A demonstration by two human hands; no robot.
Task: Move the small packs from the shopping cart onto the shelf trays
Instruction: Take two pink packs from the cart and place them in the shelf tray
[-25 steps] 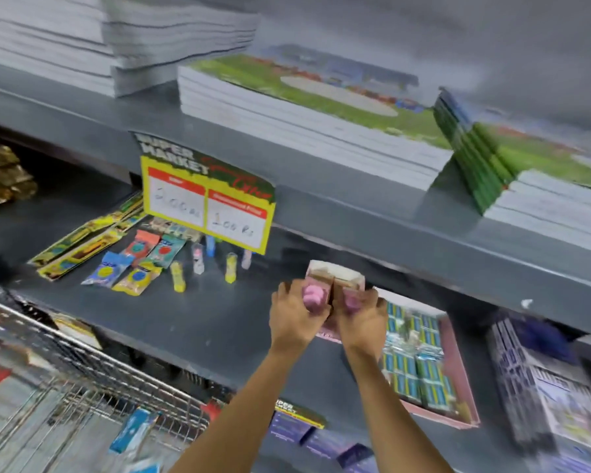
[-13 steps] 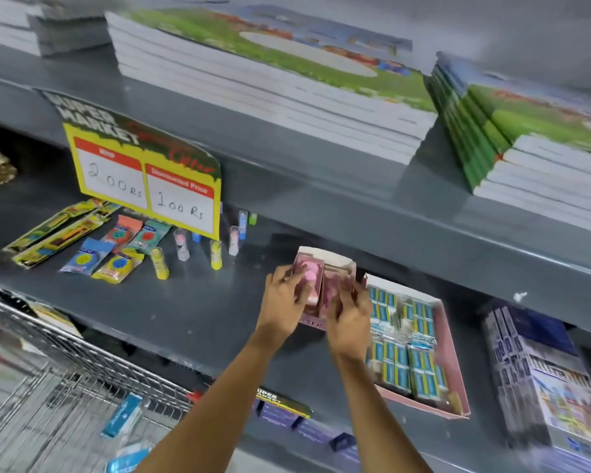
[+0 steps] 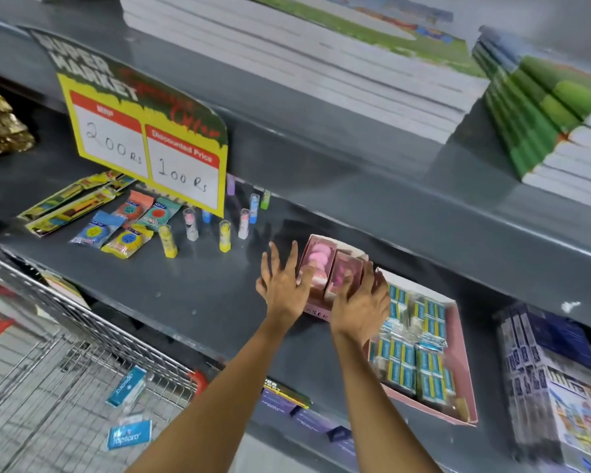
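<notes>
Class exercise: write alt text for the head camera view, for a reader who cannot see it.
Two bare hands, the left hand and right hand, press open-fingered against a small pink tray of pink packs on a grey shelf. Beside it lies a larger tray of blue packs; a wire shopping cart holding blue packs stands lower left.

Both bare forearms reach up and forward from the lower edge of the view, close together and almost parallel. The left hand [image 3: 282, 285] is spread wide, fingers fanned and straight, palm facing down. The right hand [image 3: 360, 303] lies just beside it, fingers loosely curled and pointing forward, clasping nothing.
</notes>
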